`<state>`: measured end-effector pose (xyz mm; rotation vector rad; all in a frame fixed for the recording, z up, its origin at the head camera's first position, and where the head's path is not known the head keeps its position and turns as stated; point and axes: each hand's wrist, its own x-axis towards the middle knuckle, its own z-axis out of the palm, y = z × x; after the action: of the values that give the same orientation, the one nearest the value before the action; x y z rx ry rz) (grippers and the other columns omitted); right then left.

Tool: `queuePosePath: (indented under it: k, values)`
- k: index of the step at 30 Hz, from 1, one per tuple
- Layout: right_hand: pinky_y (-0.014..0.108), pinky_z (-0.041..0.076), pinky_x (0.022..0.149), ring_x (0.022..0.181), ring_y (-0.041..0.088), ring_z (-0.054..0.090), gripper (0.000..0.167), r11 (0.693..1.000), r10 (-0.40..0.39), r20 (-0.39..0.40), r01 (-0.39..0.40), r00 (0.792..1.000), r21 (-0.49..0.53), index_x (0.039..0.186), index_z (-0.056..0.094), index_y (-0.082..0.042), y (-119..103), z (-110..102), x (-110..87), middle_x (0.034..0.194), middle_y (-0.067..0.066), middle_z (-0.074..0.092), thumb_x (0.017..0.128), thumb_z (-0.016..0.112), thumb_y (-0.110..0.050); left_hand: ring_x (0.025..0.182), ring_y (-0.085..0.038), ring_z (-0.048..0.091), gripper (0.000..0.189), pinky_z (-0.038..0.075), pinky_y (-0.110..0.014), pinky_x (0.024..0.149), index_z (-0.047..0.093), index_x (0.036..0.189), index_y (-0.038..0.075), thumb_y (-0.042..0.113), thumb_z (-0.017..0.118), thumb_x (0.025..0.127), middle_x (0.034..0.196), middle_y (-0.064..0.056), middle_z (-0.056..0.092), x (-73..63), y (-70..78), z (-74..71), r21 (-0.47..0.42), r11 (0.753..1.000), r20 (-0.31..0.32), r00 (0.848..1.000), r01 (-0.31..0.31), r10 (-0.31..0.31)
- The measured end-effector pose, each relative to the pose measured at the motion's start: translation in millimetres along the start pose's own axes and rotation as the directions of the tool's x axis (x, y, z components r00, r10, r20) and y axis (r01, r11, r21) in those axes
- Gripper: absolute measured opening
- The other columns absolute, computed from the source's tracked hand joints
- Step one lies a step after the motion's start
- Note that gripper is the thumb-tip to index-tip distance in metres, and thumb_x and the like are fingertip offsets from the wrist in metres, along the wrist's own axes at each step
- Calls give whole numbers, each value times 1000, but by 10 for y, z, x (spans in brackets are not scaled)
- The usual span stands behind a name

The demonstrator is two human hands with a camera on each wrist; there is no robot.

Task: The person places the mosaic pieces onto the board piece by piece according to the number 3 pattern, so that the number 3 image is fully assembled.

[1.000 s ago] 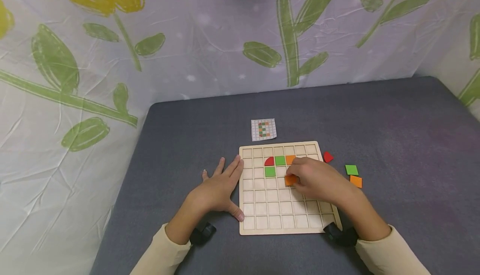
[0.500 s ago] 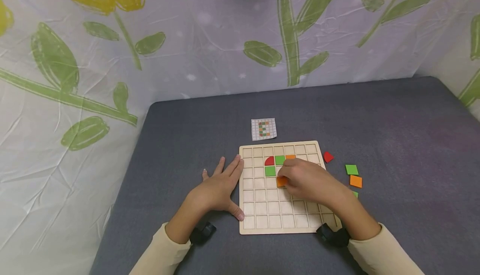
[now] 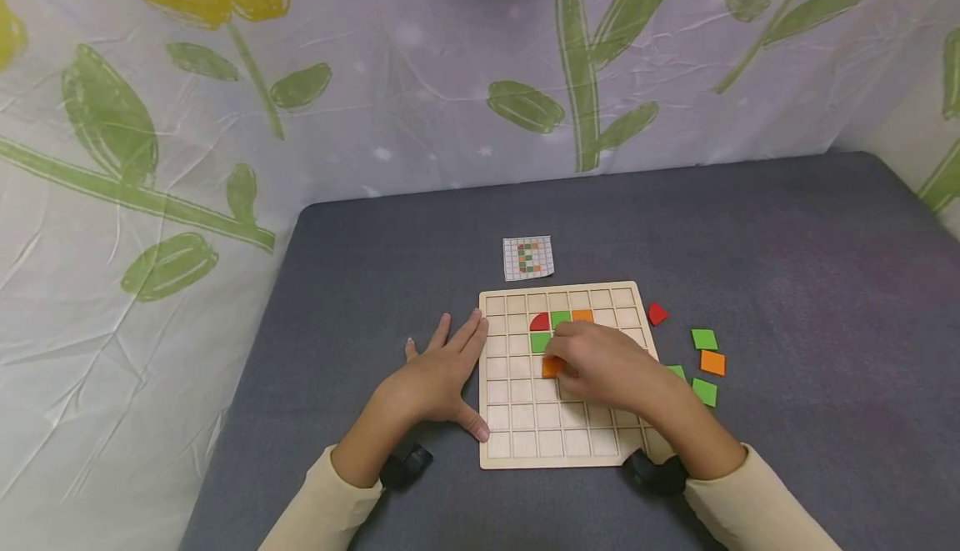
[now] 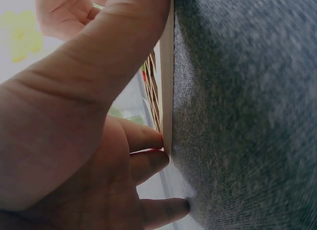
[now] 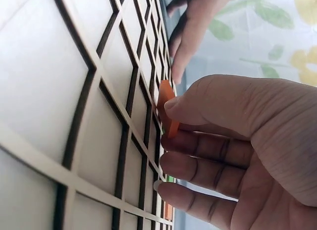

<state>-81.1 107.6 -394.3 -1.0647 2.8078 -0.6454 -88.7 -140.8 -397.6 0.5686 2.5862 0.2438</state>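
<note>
A wooden grid board [image 3: 525,447] lies on the table. Spread out, my left hand [image 3: 435,380] touches its left edge with fingertips and thumb, seen too in the left wrist view. My right hand [image 3: 607,368] pinches an orange square tile [image 3: 551,367] between thumb and fingers over the board, just below a green tile [image 3: 540,342]. In the right wrist view that orange tile [image 5: 168,111] is tilted against the grid. Along an upper row sit a red quarter-round tile [image 3: 540,322], another green tile [image 3: 560,318] and an orange tile [image 3: 582,316].
Behind the board lies a small printed pattern card [image 3: 528,258]. Right of the board are a red piece [image 3: 657,313], several loose green tiles [image 3: 704,339] and an orange tile [image 3: 712,363]. A flower-printed curtain [image 3: 420,76] stands behind the table.
My right hand has moved left across the board, carrying the orange tile toward the column under the green one. Loose green tiles at the right have come into sight. My left hand stays put.
</note>
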Motion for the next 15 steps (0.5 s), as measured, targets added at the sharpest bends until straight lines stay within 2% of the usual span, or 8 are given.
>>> queuePosePath:
  k: [15]
  values:
    - [29, 46, 64, 72, 11, 50, 16, 1000, -1, 4, 1, 1000, 14, 88, 74, -11, -10, 65, 26, 81, -5, 57, 77, 71, -1, 150, -43, -1, 148, 14, -81, 100, 12, 162, 12, 62, 93, 49, 168, -5, 4, 2, -13, -1, 10, 1000, 3, 1000, 3, -3]
